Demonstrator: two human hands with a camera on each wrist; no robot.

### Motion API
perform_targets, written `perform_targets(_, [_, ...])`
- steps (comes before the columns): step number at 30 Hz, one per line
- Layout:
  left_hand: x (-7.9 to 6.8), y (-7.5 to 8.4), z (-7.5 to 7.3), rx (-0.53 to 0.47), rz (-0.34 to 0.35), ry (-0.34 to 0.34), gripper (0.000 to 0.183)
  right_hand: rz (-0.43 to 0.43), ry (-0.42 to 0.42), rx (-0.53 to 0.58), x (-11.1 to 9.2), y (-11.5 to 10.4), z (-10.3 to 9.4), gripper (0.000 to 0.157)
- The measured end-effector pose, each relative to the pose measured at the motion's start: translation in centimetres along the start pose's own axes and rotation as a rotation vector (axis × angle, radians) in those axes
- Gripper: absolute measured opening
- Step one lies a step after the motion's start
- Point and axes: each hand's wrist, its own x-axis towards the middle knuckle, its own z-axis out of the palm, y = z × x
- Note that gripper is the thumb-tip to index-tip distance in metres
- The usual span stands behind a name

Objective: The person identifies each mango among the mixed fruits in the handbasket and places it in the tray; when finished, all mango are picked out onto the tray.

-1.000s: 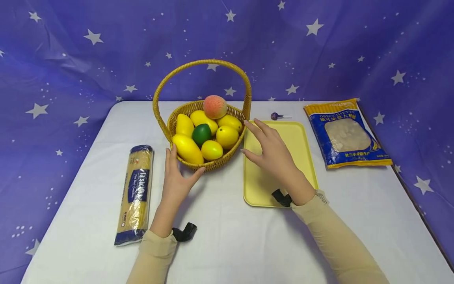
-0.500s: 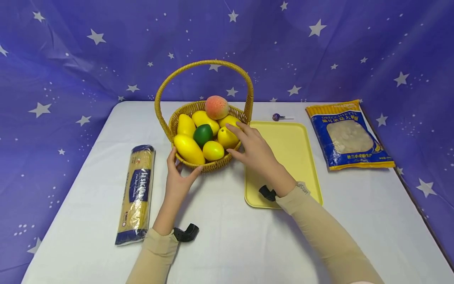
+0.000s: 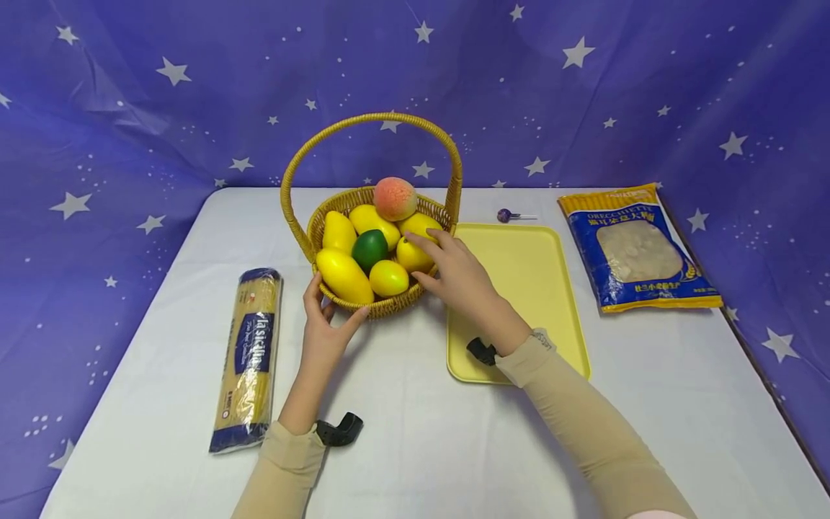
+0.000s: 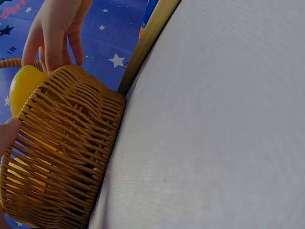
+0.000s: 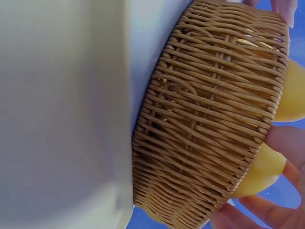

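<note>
A wicker basket [image 3: 392,306] with a tall arched handle holds yellow fruits, a dark green fruit [image 3: 370,250] and a pink peach [image 3: 395,198]. My left hand [image 3: 323,339] grips the basket's front-left rim, thumb at the front and fingers on the left side. At the basket's right side, my right hand [image 3: 463,277] has its thumb and fingers around a lemon [image 3: 415,258], which still lies among the other fruits. In the right wrist view, the lemon [image 5: 261,171] shows between thumb and fingers, above the woven wall. The far side of the lemon is hidden.
A yellow tray [image 3: 534,303] lies right of the basket, under my right forearm. Behind it is a lollipop [image 3: 512,215]. A blue orecchiette bag [image 3: 638,249] lies at the far right, and a long spaghetti pack [image 3: 248,360] at left. A starry curtain [image 3: 519,86] hangs behind.
My right hand has moved left from above the tray's edge into the basket and come around the lemon. The left hand's fingers have come onto the basket's rim.
</note>
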Motion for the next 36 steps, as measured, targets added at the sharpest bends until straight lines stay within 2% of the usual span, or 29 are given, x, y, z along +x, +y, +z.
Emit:
perform_targets(24, [0.0, -0.2, -0.1, -0.029, -0.004, -0.013, 0.097, -0.035, 0.049, 0.005, 0.8, 0.2, 0.8, 0.057])
perform_targets(29, [0.0, -0.2, -0.1, -0.026, 0.005, -0.010, 0.096, -0.072, 0.076, 0.010, 1.0, 0.5, 1.1, 0.055])
perform_targets(36, [0.0, -0.5, 0.1, -0.020, 0.032, -0.001, 0.095, -0.084, 0.137, 0.078, 1.1, 0.8, 0.9, 0.054])
